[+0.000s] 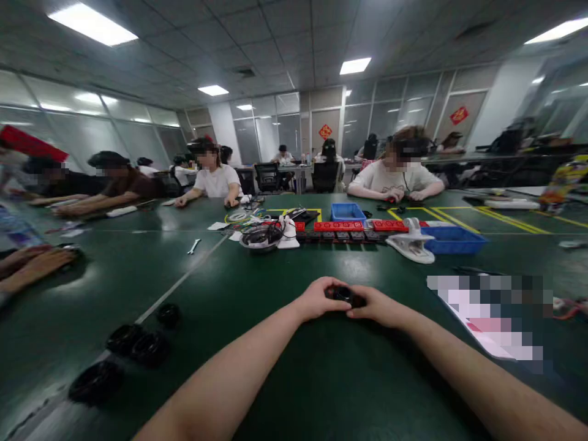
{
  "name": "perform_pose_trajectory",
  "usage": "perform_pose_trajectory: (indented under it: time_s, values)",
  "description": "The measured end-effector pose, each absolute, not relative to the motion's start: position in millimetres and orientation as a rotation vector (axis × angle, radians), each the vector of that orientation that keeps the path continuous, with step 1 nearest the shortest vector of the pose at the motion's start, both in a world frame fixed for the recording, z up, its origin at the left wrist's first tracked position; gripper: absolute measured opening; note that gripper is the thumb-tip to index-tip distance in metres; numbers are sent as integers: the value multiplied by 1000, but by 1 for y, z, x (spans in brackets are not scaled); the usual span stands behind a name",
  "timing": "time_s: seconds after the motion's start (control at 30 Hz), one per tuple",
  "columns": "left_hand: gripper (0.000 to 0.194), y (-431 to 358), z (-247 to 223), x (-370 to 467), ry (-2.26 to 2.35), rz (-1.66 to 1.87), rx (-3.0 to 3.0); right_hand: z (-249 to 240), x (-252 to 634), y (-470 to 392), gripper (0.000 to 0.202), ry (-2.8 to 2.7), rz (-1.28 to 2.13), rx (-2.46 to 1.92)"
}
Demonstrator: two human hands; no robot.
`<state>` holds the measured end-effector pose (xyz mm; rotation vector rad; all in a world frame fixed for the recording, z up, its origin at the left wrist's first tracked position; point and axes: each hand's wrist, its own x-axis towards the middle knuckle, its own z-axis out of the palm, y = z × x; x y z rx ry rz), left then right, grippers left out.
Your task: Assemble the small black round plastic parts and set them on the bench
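Both my hands meet around a small black coiled object (342, 294) just above or on the green table (294, 380), near its middle. My left hand (320, 299) wraps the left side, its thumb along the near edge. From the right, my right hand (373, 304) closes on the same piece, fingers hidden in part behind it. Several similar black coils lie at the left: a small one (168, 314), two touching each other (124, 339), and a larger one (95, 383) nearest me.
A blue bin (452, 240), white clamp stand (411, 242), red power strips (337, 226) and a metal bowl with wires (261, 239) line the far side. A wrench (193, 247) lies left. Papers (482, 318) lie right. Another person's hand (46, 266) rests at far left.
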<state>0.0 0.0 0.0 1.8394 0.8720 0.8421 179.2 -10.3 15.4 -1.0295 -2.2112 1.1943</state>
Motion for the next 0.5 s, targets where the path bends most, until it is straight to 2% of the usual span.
perform_pose_trajectory:
  time_s: [0.3,0.5]
  values:
    - [48,-2,2,2,943,877,1844,8,176,-7,36,-2107,1126,-1197]
    - [43,-10,5,5,1083,939,1919,3,171,-8,32,-2099,903,-1347]
